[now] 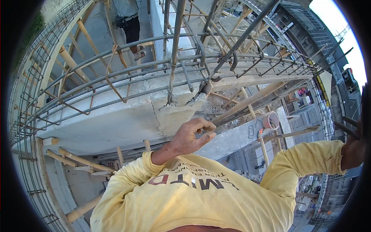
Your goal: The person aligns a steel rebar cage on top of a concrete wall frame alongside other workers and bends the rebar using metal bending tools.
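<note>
My left hand [193, 136] is in front of my chest, below the concrete beam. Its fingers are loosely bent and the thumb stands apart from them, with nothing visible between. At the right edge, partly cut off and in shadow, my right hand [353, 150] is raised with its fingers curled. Two dark rod-like ends [347, 130] stick out beside it; what they belong to cannot be made out. Ahead lies a cage of steel reinforcing bars [127, 69] with bent stirrups, running over the concrete beam [112, 112]. Upright bars [176, 50] rise from the cracked concrete joint.
Another person [129, 23] stands on a lower surface at the upper left. A pinkish bucket [271, 120] sits on a concrete ledge below right. Wooden poles [251, 102] prop the structure. More rebar cage [29, 127] curves along the left, with a drop between the beams.
</note>
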Demonstrator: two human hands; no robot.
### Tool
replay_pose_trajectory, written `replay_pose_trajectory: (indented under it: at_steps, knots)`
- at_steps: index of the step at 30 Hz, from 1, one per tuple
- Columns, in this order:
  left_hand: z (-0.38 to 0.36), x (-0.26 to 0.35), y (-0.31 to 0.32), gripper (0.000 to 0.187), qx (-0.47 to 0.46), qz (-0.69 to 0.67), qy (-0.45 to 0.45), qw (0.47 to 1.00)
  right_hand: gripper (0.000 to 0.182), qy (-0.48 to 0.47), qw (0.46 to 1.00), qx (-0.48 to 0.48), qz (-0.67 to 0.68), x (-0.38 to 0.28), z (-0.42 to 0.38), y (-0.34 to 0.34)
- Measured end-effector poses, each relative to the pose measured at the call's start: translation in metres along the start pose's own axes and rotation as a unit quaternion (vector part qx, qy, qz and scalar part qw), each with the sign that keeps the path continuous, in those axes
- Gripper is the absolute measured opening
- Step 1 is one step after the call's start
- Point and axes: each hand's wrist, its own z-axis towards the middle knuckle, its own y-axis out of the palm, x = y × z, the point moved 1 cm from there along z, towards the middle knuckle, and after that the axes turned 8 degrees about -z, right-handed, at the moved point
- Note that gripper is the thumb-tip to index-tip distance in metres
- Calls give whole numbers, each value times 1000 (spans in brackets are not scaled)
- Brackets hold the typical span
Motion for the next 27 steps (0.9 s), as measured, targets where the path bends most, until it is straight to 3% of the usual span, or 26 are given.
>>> replay_pose_trajectory:
  at_steps: [2, 4, 6, 8, 9, 12, 14, 17, 21, 23, 25, 27]
  knots:
    - [4, 6, -2, 34, 2, -37, -2, 999, 7, 66, 970, -171, 158, 5, -55, 13]
    - [9, 13, 7, 41, -13, -75, -13, 997, 6, 106, 920, -304, 223, -20, -122, 65]
    - [12, 14, 22, 43, -17, -141, -9, 990, 9, 231, 849, -380, 285, -30, -192, 97]
    - [14, 14, 30, 44, -27, -211, -30, 977, 6, 253, 829, -389, 311, -44, -250, 123]
    - [15, 12, 32, 44, -35, -250, -52, 966, 4, 323, 783, -384, 367, -50, -273, 133]
    - [4, -7, 34, 44, -7, -273, -156, 949, 5, 437, 743, -340, 375, -77, -294, 144]
    - [-2, -16, 35, 45, 34, -264, -201, 943, 5, 453, 752, -335, 342, -81, -310, 151]
    - [-7, -22, 32, 45, 96, -261, -201, 939, 6, 462, 775, -309, 301, -88, -328, 165]
    - [-5, -18, 24, 42, 144, -211, -237, 937, 8, 407, 828, -291, 255, -93, -341, 181]
    - [-7, -33, 23, 38, 173, -255, -222, 925, 12, 386, 832, -328, 227, -98, -324, 179]
    - [-5, -29, 27, 34, 222, -329, -278, 875, 15, 367, 842, -303, 253, -96, -333, 186]
    - [-7, -39, 27, 34, 240, -371, -310, 842, 18, 339, 850, -357, 188, -92, -341, 183]
